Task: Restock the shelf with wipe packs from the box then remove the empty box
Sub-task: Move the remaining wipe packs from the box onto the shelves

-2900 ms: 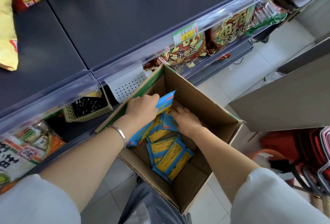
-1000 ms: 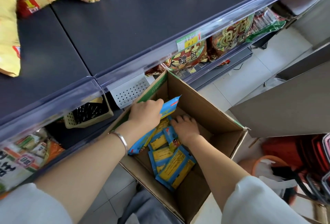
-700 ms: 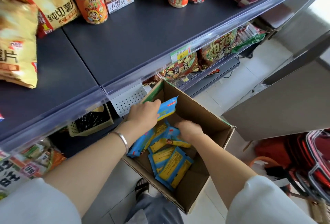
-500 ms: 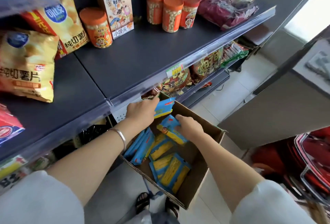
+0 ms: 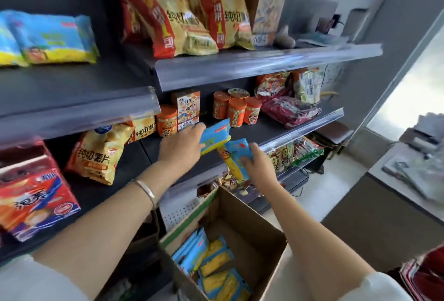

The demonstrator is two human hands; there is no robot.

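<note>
Wipe pack (image 5: 214, 136) tilted, end up-right.

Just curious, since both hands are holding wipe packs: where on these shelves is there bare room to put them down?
The upper-left shelf is bare right of the blue-and-yellow packs already lying there. The middle shelf has bare front board before the orange canisters, reaching left toward the chip bag. Its back row is crowded. The chip shelf above is packed.
</note>
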